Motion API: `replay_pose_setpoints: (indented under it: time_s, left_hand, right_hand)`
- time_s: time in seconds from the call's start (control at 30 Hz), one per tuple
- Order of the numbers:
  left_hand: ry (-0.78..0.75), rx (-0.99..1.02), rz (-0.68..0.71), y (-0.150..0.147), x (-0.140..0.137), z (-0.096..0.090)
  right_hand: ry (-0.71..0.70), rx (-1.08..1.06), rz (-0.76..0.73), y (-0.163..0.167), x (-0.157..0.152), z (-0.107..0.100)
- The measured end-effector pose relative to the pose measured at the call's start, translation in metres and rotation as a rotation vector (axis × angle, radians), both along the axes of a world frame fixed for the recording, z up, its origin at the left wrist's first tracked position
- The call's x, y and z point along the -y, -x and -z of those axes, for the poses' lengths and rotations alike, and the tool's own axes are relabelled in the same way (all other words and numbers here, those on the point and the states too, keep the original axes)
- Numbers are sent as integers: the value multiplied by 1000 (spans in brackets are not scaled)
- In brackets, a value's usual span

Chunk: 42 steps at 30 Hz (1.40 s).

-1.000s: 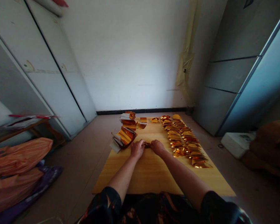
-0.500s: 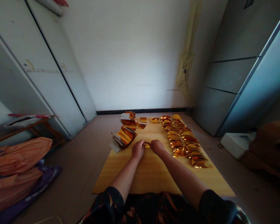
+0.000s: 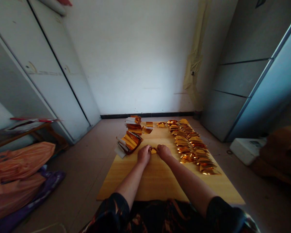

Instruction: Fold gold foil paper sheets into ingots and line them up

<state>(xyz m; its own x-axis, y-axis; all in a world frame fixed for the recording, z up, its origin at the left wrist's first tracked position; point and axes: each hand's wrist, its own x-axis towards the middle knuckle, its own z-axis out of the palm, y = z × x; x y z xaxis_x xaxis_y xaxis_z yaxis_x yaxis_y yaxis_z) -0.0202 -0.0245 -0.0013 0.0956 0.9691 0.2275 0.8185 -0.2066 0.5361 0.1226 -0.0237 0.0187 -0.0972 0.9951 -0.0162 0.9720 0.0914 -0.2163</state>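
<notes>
A small piece of gold foil paper (image 3: pixel 153 150) spans the gap between my two hands, low over the middle of the wooden board (image 3: pixel 145 181). My left hand (image 3: pixel 144 155) is closed on its left end, and my right hand (image 3: pixel 164 152) pinches the right end. The fingertips partly hide how the paper is folded. Left of my left hand lies a stack of gold foil sheets (image 3: pixel 129 141) with white backing. Rows of folded gold foil pieces (image 3: pixel 195 145) cover the board's right side.
Another foil stack (image 3: pixel 134 124) and a loose foil sheet (image 3: pixel 149 124) lie at the far left of the board; a single folded piece (image 3: pixel 161 124) sits at the far edge. Orange bags (image 3: pixel 19 168) lie at left. A white box (image 3: pixel 246 150) and grey refrigerator (image 3: pixel 235 81) stand at right.
Both hands stay in nearly the same place with the foil paper between them. The paper's middle looks slightly flatter and smoother. The whole view has shifted very slightly.
</notes>
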Motion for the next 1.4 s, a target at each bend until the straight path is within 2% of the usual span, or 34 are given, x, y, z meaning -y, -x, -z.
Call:
replay_pose_setpoints:
  time_s: [0.23,0.6,0.9,1.1,1.4]
  left_hand:
    - [-21,-31,6,0,-1,3]
    - [-15,-110,55,2,2,-4]
    - [42,-312,49,7,4,-13]
    - [74,-296,-21,6,4,-13]
    - [84,-254,-30,7,4,-12]
  right_hand:
    - [8,-1,24,2,1,-1]
    - [-7,-65,56,2,4,-1]
    - [-13,-166,24,-9,-1,2]
    - [7,-210,37,-9,-7,5]
    - [31,-218,55,-11,-7,0]
